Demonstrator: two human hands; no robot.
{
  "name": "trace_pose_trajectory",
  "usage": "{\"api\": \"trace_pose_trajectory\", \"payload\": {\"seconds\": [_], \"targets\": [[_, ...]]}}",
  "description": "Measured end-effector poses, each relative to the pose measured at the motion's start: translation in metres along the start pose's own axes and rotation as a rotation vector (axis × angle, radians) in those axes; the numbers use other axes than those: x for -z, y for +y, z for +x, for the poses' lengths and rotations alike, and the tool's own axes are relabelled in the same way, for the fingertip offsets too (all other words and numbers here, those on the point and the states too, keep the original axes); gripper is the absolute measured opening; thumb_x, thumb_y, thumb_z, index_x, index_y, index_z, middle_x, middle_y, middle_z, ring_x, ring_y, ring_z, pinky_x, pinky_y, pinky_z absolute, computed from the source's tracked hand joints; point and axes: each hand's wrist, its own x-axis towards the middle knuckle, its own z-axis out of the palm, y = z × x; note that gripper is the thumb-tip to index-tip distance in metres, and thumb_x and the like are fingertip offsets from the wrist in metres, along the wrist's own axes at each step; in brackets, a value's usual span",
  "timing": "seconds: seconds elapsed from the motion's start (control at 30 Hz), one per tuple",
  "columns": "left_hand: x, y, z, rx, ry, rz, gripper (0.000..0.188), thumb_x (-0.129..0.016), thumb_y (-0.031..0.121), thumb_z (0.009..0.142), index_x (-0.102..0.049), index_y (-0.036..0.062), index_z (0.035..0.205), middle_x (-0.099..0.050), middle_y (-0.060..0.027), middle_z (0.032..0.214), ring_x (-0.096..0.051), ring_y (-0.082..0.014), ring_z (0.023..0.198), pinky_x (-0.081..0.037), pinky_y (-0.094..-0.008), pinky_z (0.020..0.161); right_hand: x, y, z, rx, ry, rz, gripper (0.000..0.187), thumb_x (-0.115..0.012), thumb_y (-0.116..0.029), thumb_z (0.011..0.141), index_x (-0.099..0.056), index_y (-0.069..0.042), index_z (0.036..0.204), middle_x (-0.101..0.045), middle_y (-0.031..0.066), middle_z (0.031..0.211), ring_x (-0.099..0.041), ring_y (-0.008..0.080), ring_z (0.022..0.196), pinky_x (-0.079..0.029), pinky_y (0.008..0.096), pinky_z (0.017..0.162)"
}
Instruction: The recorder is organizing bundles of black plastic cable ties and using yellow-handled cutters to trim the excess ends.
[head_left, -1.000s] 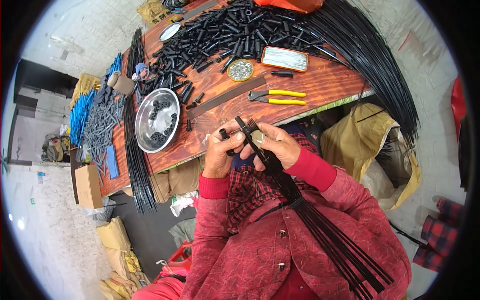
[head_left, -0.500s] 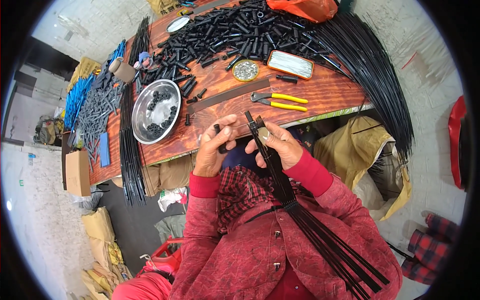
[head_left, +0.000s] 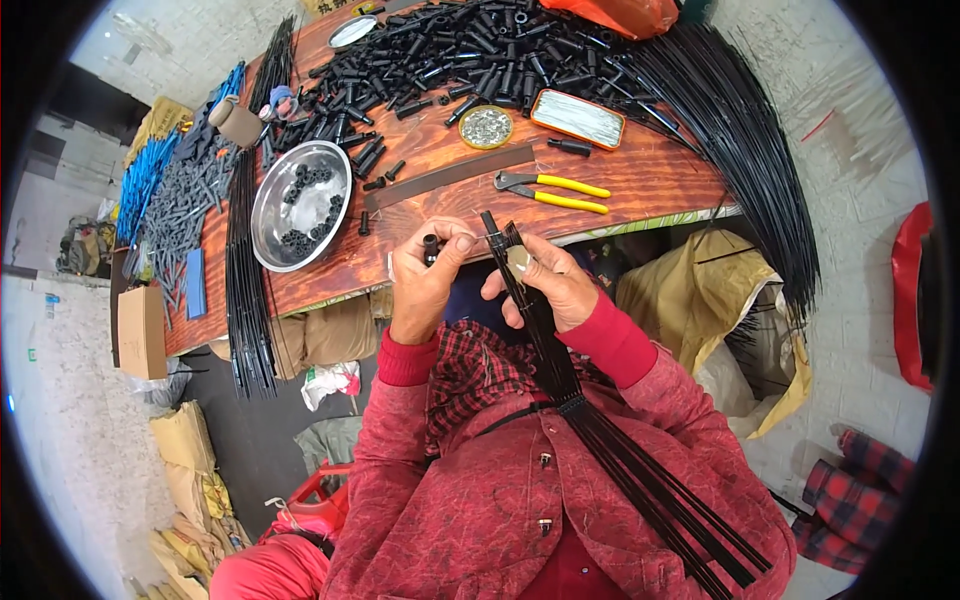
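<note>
Left hand point(head_left: 425, 272): fingers curled around a short black tube point(head_left: 431, 250), kept upright in the palm, probably to free thumb and forefinger, which pinch close to the bundle's top. A fine line shows there, maybe wire; too small to be sure.

Right hand point(head_left: 560, 288): gripping a bundle of thin black rods point(head_left: 545, 335) near its upper end, likely to keep the rods together and steady. Pale patch by the thumb, can't tell what. Bundle slants over the lap and belly, lower ends fanned out. A black strap point(head_left: 516, 414) meets it at the waist, seemingly taking some of the weight. Both hands in front of the table edge, not touching the table point(head_left: 660, 185).

On the table: yellow-handled pliers point(head_left: 570, 182) just ahead of the hands, presumably for quick reach; flat strip point(head_left: 450, 176) beside them; metal bowl point(head_left: 272, 200) to the left; round dish of metal bits point(head_left: 486, 127); tray of thin pale pieces point(head_left: 578, 118); big pile of black tubes point(head_left: 470, 65) behind; loose rods point(head_left: 740, 150) lying over the right end.
</note>
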Motion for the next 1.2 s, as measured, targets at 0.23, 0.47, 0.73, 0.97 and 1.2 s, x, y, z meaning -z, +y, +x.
{"api": "trace_pose_trajectory", "payload": {"seconds": [0.23,0.47,0.73,0.97,1.2], "targets": [[0.02,-0.022,0.006,0.232,-0.053,-0.365,0.014,-0.065,0.012,0.093,-0.062,0.0003,0.101,-0.062,-0.0019,0.088,-0.051,-0.0102,0.071,-0.043,-0.0247,0.064,0.003,0.004,0.004,-0.005,-0.017,0.046,0.046,-0.058,-0.036,0.098,-0.046,-0.005,0.13,-0.067,0.0164,0.093,-0.065,0.0182,0.06,-0.052,0.026,0.053],[0.033,-0.01,0.034,0.345,-0.182,-1.122,0.027,-0.055,0.004,0.092,-0.055,0.0011,0.119,-0.055,-0.0131,0.117,-0.05,-0.0228,0.098,-0.044,-0.0343,0.088,-0.006,0.011,0.006,-0.077,-0.064,-0.007,0.046,-0.058,-0.036,0.098,-0.046,-0.004,0.128,-0.067,0.0175,0.094,-0.065,0.0181,0.06,-0.052,0.0256,0.053],[0.034,-0.002,0.037,0.277,-0.287,-1.11,0.035,-0.051,0.001,0.095,-0.047,0.0005,0.129,-0.054,-0.0138,0.123,-0.053,-0.0272,0.115,-0.045,-0.0411,0.102,-0.01,0.017,0.01,-0.112,-0.096,-0.02,0.05,-0.058,-0.037,0.097,-0.044,-0.003,0.132,-0.067,0.0169,0.093,-0.065,0.0166,0.06,-0.052,0.0247,0.054],[0.028,0.004,0.03,0.222,-0.19,-0.818,0.047,-0.054,0.003,0.097,-0.039,0.0022,0.141,-0.056,-0.0098,0.117,-0.057,-0.0218,0.111,-0.048,-0.0404,0.104,-0.009,0.015,0.013,-0.128,-0.092,0.0,0.051,-0.06,-0.038,0.096,-0.045,-0.004,0.13,-0.068,0.0159,0.093,-0.065,0.016,0.061,-0.052,0.0247,0.053],[0.029,0.001,0.026,0.212,-0.251,-0.74,0.062,-0.059,0.008,0.096,-0.029,0.0031,0.15,-0.06,-0.0073,0.106,-0.061,-0.0211,0.104,-0.053,-0.0395,0.098,-0.009,0.014,0.013,-0.128,-0.09,0.006,0.049,-0.059,-0.039,0.097,-0.045,-0.004,0.128,-0.067,0.0162,0.093,-0.065,0.0162,0.061,-0.052,0.0247,0.053]]}}
